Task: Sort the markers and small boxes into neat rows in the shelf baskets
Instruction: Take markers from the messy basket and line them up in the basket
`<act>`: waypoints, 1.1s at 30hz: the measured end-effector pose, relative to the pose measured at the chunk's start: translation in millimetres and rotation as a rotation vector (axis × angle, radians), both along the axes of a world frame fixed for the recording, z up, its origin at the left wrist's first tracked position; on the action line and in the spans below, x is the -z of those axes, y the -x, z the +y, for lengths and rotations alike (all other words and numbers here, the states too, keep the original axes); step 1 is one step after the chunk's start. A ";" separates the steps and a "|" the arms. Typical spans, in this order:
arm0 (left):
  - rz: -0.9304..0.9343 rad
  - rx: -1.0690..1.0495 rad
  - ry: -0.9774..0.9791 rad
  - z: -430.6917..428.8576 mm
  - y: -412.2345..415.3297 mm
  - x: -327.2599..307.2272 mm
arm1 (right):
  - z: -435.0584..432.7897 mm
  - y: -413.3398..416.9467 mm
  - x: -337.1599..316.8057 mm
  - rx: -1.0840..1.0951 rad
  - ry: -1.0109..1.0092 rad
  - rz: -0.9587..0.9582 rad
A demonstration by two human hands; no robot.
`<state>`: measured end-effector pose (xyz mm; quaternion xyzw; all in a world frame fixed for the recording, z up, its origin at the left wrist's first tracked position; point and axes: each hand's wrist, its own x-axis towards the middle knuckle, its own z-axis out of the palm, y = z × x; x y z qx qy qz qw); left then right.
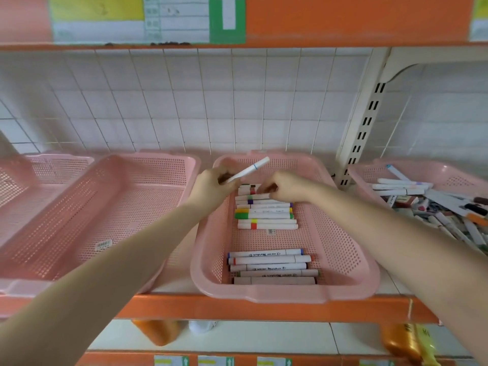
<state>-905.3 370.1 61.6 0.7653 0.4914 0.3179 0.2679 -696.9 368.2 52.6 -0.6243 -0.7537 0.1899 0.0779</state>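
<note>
Fingers of my left hand [211, 184] pinched the blue-band marker [249, 169], held clear above the middle basket [290, 297], its free end angled up and to the right. Right hand [285, 187]: fingers [266, 190] curled narrow on the far end of the far row [265, 210], apparently gripping the end marker [247, 192]; the contact itself was partly hidden by the hand.

Progress, as judged from the layout:
- Done: two rows laid crosswise in the middle basket, the markers in each row lying side by side and roughly parallel. The far row looked slightly ragged at its ends.
- In hand: the blue-band marker, probably next for the far row.
- Left: the heap [435, 204] in the right basket [369, 167], where markers and small boxes [402, 202] lay mixed and crossed. No boxes had been sorted into any row that I could see. I put the task at well under half.

Counts:
- Baskets in view: four, all pink, on the shelf [264, 309]. The outermost on the left was cut off by the frame.
- Near row [272, 266]: five markers.
- Far row: nine visible, possibly more under my right hand.
- Markers in hand: one in the left, one under the right.
- Heap: too tangled to count; well over a dozen markers, and a few boxes.
- Left basket [92, 281]: one label sticker on its floor.
</note>
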 end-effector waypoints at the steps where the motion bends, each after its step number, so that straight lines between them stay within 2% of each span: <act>1: 0.001 -0.001 -0.003 -0.4 0.3 -0.5 | -1.2 -0.8 0.8 -0.003 0.004 0.011; 4: 0.000 0.000 -0.005 -0.7 1.0 -0.8 | -7.3 -6.1 -2.1 0.025 -0.053 0.069; 7: 0.012 0.002 -0.002 -3.0 0.5 -1.8 | -10.6 -16.3 -11.3 0.117 -0.268 0.062; 8: 0.017 0.006 -0.008 -4.4 0.2 -2.6 | -11.8 -19.2 -15.2 0.147 -0.319 0.113; 11: 0.044 0.043 -0.037 -9.9 -2.2 -4.0 | -25.3 -16.1 -31.1 0.173 -0.151 0.676; 12: 0.052 0.063 -0.050 -11.8 -2.9 -3.9 | -31.2 -13.8 -34.9 0.166 -0.082 0.780; 13: 0.057 0.081 -0.064 -13.6 -3.6 -4.0 | -38.1 -10.3 -38.4 0.143 -0.055 0.779; 16: 0.065 0.108 -0.090 -17.2 -5.1 -4.8 | -48.9 -3.9 -35.6 0.074 -0.085 0.597; 18: 0.060 0.131 -0.097 -18.3 -5.3 -4.2 | -48.4 -5.8 -30.2 0.107 -0.112 0.592; 21: 0.059 0.145 -0.138 -20.2 -6.1 -4.5 | -47.1 -13.8 -27.4 0.192 -0.151 0.759; 27: 0.051 0.181 -0.145 -21.4 -8.9 -8.4 | -58.5 -14.3 -37.6 0.145 -0.059 1.203; 33: -0.019 0.129 -0.220 -19.8 -19.5 -19.9 | -56.7 0.1 -37.3 0.170 -0.089 1.209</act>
